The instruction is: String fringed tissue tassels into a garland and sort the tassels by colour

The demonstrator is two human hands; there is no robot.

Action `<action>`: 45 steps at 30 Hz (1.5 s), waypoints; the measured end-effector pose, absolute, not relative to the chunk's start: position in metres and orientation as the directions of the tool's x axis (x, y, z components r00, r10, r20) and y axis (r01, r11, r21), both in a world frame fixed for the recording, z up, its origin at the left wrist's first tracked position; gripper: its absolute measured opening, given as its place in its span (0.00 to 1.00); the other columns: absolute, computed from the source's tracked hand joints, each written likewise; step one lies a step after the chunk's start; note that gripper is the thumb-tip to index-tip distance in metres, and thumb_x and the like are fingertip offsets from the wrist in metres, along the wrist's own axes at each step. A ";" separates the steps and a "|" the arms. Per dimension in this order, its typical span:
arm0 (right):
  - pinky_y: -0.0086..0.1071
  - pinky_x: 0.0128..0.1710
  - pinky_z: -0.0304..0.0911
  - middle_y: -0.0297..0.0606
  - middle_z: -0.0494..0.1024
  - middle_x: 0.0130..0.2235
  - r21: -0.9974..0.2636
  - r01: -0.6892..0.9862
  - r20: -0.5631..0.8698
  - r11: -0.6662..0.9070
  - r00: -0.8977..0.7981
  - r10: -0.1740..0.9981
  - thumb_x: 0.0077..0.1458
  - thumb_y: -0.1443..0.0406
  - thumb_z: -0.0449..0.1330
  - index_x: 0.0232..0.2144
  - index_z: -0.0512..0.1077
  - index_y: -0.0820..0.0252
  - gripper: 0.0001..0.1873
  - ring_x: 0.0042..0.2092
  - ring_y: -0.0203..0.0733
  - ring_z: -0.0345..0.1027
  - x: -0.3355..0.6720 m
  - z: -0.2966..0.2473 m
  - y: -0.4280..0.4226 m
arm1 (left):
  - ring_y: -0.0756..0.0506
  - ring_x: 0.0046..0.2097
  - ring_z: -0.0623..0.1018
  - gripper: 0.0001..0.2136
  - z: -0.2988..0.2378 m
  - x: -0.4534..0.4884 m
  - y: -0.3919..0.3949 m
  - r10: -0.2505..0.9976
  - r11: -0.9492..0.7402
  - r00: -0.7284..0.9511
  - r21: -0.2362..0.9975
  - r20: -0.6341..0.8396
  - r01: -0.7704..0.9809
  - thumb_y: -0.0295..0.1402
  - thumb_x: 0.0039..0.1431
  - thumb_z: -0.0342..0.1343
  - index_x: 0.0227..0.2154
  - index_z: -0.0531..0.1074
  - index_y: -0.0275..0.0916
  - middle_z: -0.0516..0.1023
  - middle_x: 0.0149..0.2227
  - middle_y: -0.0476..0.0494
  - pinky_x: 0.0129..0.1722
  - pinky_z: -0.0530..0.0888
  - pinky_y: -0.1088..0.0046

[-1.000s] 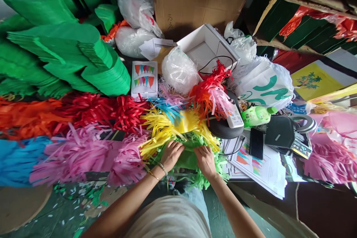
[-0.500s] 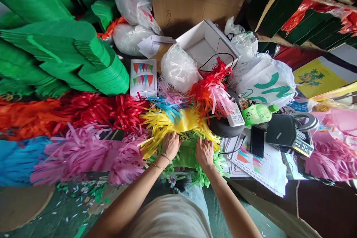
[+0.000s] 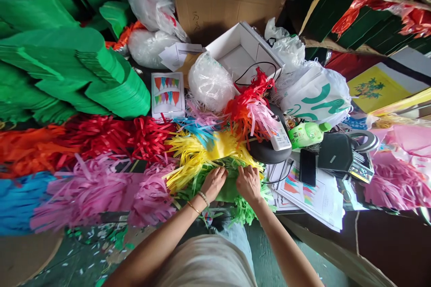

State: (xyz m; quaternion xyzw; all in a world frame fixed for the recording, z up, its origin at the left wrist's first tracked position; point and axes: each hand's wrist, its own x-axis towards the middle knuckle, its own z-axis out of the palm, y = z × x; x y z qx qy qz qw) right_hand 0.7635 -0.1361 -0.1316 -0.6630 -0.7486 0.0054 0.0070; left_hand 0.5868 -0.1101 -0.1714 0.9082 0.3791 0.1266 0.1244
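Observation:
In front of me at the table's edge lies light green fringed tissue paper (image 3: pixel 227 192), its cut strips fanning out at both sides. My left hand (image 3: pixel 214 183), with bracelets at the wrist, has its fingers closed at the upper left part of the green paper. Close by on the right, my right hand (image 3: pixel 248 183) grips the same paper with curled fingers. Both fingertips are partly hidden among the strips. Just beyond the hands, yellow fringed tissue paper (image 3: pixel 220 144) is spread out, touching the green one.
Pink fringes (image 3: pixel 114 188) and red fringes (image 3: pixel 153 136) lie leftward, below stacked green paper (image 3: pixel 114 85). Rightward are a black phone (image 3: pixel 307 168), printed sheets (image 3: pixel 319 202), a green bottle (image 3: pixel 306 134) and a tape roll (image 3: pixel 367 142). A white box (image 3: pixel 244 49) stands behind.
My left hand has shifted right and turned inward, nearer my right hand. The right hand stays at about the same place on the green paper. The view has swung slightly.

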 end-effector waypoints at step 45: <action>0.41 0.41 0.51 0.45 0.73 0.38 -0.065 0.996 -0.058 0.053 -0.057 0.997 0.57 0.67 0.57 0.29 0.73 0.59 0.06 0.45 0.52 0.59 0.755 -0.130 -0.119 | 0.37 0.43 0.70 0.04 -0.156 0.582 -0.081 0.906 -0.412 0.419 0.338 0.057 0.846 0.27 0.58 0.53 0.34 0.72 0.38 0.74 0.39 0.37 0.41 0.65 0.57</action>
